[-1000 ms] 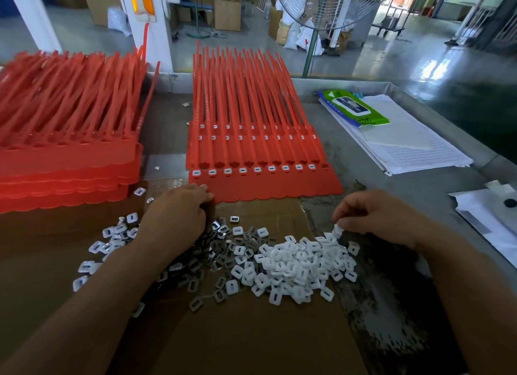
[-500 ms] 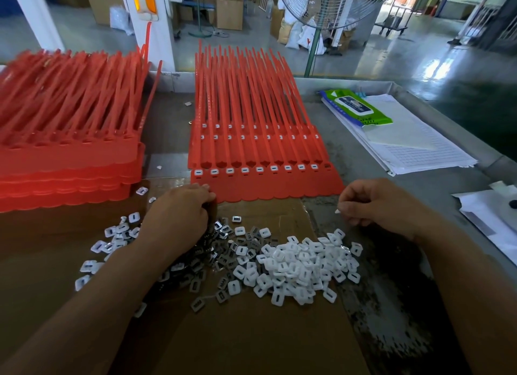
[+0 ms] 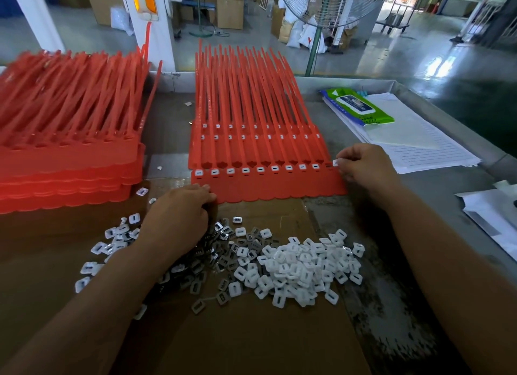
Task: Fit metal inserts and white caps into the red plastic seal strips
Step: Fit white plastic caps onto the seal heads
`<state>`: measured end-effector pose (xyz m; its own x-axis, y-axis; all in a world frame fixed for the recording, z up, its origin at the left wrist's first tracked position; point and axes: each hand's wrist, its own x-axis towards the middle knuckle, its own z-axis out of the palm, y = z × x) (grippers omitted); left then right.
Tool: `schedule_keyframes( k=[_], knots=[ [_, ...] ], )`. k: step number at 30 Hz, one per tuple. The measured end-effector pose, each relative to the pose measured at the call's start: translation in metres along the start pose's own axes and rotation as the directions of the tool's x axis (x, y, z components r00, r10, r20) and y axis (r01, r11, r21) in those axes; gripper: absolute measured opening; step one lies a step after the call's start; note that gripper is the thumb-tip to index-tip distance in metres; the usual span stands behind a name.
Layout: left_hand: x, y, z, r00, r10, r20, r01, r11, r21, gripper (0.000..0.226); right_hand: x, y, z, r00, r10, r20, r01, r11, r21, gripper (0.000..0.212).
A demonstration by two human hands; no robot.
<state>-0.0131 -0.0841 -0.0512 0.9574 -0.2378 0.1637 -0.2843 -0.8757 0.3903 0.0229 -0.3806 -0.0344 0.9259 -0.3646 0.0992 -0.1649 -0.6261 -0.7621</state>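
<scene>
Cardboard [image 3: 251,332] covers the near part of the tabletop [image 3: 447,201], and on it lie a heap of white caps [image 3: 305,268] and, to its left, a darker heap of metal inserts [image 3: 221,251]. Beyond the cardboard lies a sheet of red strips [image 3: 268,184] with a row of caps seated along its near band. My right hand [image 3: 366,167] pinches a single cap [image 3: 335,163] between thumb and fingertip at the right end of that row, touching the sheet. My left hand [image 3: 179,215] rests knuckles-up on the inserts, fingers curled under just by the sheet's near left corner; I cannot tell whether they hold anything. A taller stack of strips [image 3: 67,162] sits at the left edge. Toward the far right corner lie lined papers [image 3: 419,142] with a green packet of wipes [image 3: 358,106] on top.
</scene>
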Motion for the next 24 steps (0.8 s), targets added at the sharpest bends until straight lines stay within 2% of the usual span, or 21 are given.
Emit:
schedule_keyframes(
  k=[11, 17, 24],
  knots=[
    [0.001, 0.0, 0.001, 1.0, 0.009, -0.006, -0.009, 1.0, 0.006, 0.043, 0.014, 0.001, 0.012, 0.998, -0.011, 0.063, 0.017, 0.995, -0.096, 0.013],
    [0.0, -0.001, 0.001, 1.0, 0.009, -0.003, -0.009, 1.0, 0.005, 0.043, 0.017, 0.002, 0.011, 0.996, -0.012, 0.084, 0.024, 0.989, -0.148, 0.003],
    [0.0, 0.001, 0.0, 1.0, 0.009, -0.009, -0.009, 1.0, -0.001, 0.043, 0.021, 0.001, 0.012, 0.998, 0.063, 0.029, -0.06, 0.994, -0.094, 0.016]
  ],
)
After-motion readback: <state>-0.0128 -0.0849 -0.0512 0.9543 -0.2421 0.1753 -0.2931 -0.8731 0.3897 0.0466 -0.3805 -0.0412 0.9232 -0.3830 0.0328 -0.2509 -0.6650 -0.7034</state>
